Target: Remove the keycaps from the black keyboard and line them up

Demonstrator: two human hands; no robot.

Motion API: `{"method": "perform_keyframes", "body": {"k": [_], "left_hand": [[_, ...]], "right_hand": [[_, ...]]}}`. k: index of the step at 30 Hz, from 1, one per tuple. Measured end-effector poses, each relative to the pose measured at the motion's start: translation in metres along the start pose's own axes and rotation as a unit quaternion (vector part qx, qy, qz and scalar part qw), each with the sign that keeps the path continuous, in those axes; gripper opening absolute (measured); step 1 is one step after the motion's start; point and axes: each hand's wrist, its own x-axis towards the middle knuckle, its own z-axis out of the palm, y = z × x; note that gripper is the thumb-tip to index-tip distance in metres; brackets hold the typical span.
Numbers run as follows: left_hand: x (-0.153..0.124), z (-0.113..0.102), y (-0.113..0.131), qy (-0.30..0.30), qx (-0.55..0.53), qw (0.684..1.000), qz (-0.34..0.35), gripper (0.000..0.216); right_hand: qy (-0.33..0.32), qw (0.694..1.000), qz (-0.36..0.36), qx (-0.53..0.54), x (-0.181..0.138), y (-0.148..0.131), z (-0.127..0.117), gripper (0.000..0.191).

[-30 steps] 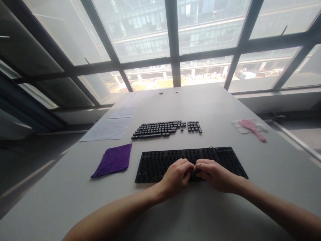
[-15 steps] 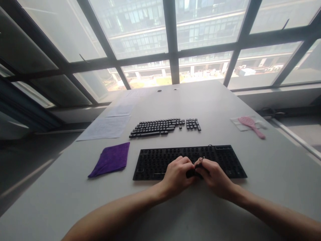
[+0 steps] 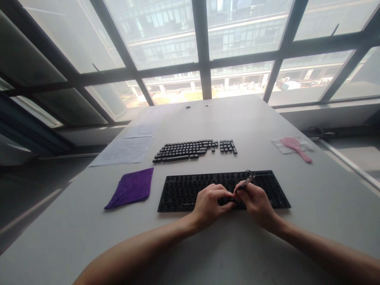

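A black keyboard base (image 3: 184,192) with its keycaps off lies on the grey table in front of me. My left hand (image 3: 210,206) is curled over the base's near edge, fingers pinched on something small and dark. My right hand (image 3: 255,202) is closed on a thin tool (image 3: 247,182) whose metal tip sticks up and to the right above the base. The two hands touch at the fingertips. Behind the base, the removed black keycaps (image 3: 192,149) lie laid out in keyboard order.
A purple cloth (image 3: 132,192) lies left of the base. Paper sheets (image 3: 124,150) sit at the far left. A pink brush (image 3: 293,147) rests on a clear bag at the right. Large windows stand beyond the table's far edge.
My right hand has lifted slightly and turned, bringing the thin tool's tip up into view. My left hand stayed pinched at the same spot. The view shifted a little downward.
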Motion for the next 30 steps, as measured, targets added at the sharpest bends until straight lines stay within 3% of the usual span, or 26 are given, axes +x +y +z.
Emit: {"method": "perform_keyframes", "body": {"k": [7, 11, 15, 26, 30], "left_hand": [[-0.004, 0.001, -0.005, 0.041, -0.063, 0.997, 0.012, 0.029], [-0.007, 0.002, -0.008, 0.057, -0.061, 0.996, 0.033, 0.042], [-0.008, 0.002, -0.007, 0.061, -0.045, 0.994, 0.077, 0.044], [-0.005, 0.002, -0.012, 0.079, 0.015, 0.979, 0.187, 0.046], [-0.005, -0.004, -0.011, 0.047, 0.025, 0.974, 0.218, 0.04]], "right_hand": [[0.002, 0.999, 0.026, 0.042, 0.004, -0.004, 0.0, 0.023], [0.004, 1.0, -0.003, 0.01, 0.004, -0.004, 0.001, 0.022], [-0.006, 0.999, -0.019, -0.026, 0.003, -0.003, 0.0, 0.021], [0.011, 0.999, -0.052, 0.005, 0.001, -0.002, -0.001, 0.016], [0.011, 0.999, -0.046, 0.004, 0.0, -0.002, -0.001, 0.018]]}}
